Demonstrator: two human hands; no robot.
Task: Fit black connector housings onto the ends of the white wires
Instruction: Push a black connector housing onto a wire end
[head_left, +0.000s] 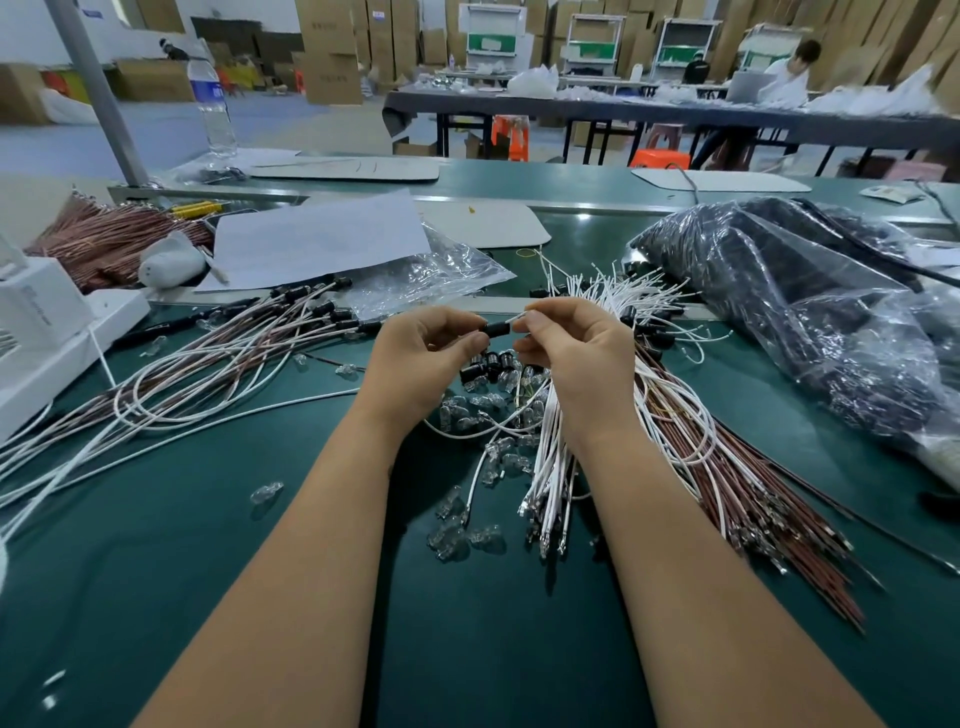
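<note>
Merely cylindrical matte-black housing, thin white wire

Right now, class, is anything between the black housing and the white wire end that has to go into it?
Nothing visible. The left hand pinches the black housing; the right hand pinches the white wire right at its opening.
</note>
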